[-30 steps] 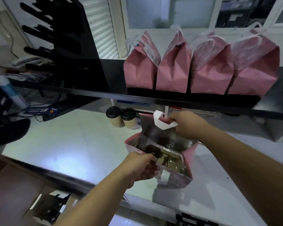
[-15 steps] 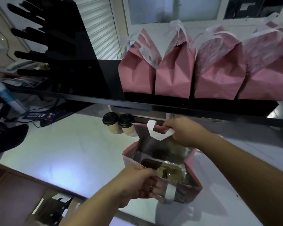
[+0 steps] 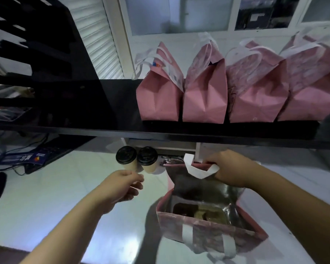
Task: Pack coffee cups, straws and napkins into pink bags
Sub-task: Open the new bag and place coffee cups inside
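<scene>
From the head view, we are looking down at an open pink bag (image 3: 208, 233) standing on the white counter (image 3: 46, 216), its silver lining showing. Our right hand (image 3: 229, 168) is pinching the bag's far rim together with the white handle (image 3: 198, 169), fingers curled over the edge. Our left hand (image 3: 120, 185) is hovering just left of the bag, fingers loosely curled and holding nothing, close to but not touching two cups (image 3: 136, 160) with black lids standing side by side under the black shelf (image 3: 65, 119). Something brownish is sitting at the bottom of the bag (perhaps a tray; we cannot tell in the dim light). Behind the cups, a dark bundle is lying half hidden by the bag's rim, too blurred to name. On the shelf, four closed bags (image 3: 236, 92) are standing in a row, touching; the rightmost is running off the frame. At far left, cables and dark shapes are too shadowed to make out.
</scene>
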